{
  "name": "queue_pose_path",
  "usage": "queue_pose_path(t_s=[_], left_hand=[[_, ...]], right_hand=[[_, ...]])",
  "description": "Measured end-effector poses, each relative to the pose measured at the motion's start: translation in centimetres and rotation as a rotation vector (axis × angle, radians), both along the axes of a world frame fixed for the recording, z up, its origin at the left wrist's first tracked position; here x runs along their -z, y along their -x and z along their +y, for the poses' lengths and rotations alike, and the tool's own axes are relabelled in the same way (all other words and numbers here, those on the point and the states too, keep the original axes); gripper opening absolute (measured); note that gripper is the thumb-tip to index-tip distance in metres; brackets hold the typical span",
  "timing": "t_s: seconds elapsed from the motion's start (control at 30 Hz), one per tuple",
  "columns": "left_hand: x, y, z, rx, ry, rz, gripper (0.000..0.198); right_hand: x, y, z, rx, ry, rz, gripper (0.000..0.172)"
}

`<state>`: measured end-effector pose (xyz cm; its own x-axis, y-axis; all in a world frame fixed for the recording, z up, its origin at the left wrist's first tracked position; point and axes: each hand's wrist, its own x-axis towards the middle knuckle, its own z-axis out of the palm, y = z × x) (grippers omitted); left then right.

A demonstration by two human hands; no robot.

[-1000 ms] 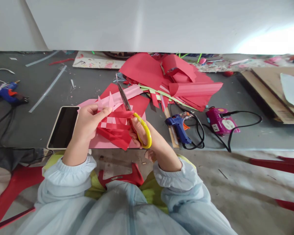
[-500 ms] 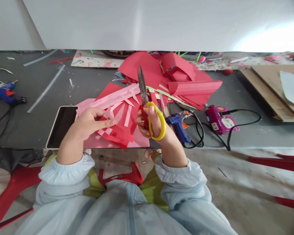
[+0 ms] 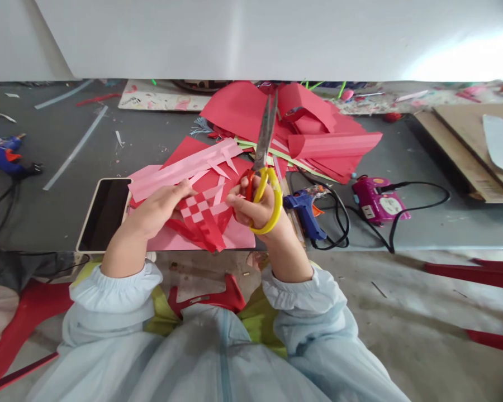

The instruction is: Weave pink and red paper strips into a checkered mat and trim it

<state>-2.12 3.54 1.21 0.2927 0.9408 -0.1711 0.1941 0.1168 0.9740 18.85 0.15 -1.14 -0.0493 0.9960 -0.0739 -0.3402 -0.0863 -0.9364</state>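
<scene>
My left hand (image 3: 161, 206) is closed on the left edge of a woven paper piece (image 3: 199, 209), a red and pink checkerboard with loose strips hanging toward me. Its fingertips are partly hidden behind the weave. In my right hand (image 3: 257, 206) is a pair of scissors (image 3: 266, 134) with yellow and red handles, blades pointing away from me and nearly together. The right fingers are close to the right-hand strips of the weave; whether they touch is unclear. Beneath lie a pink sheet (image 3: 241, 234), red paper (image 3: 186, 151) and a pink strip-cut sheet (image 3: 184, 167).
A phone (image 3: 104, 215) lies left of the papers. To the right are a blue glue gun (image 3: 308, 215) with looped cable and a magenta power box (image 3: 379, 198). Red paper sheets (image 3: 235, 109) are heaped behind. Another glue gun (image 3: 4, 156) is far left, cardboard (image 3: 456, 156) far right.
The woven piece has been lifted and turned so its checkerboard faces up. The scissors have swung to the right, and my right hand has come in toward the weave.
</scene>
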Motion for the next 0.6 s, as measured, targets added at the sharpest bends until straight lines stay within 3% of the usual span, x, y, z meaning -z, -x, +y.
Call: queue_pose_path(t_s=[0.13,0.3,0.6], left_hand=[[0.3,0.0,0.4,0.051,0.156,-0.166,0.066],[-0.2,-0.1,0.4,-0.008,0.075,-0.195,0.034],[-0.7,0.0,0.5,-0.103,-0.020,-0.137,0.030]], right_hand=[[0.0,-0.1,0.4,0.089,-0.018,0.052,0.046],[-0.1,0.0,0.6,0.147,-0.044,0.077,0.048],[-1.3,-1.2,0.7,0.238,0.005,0.045,0.051]])
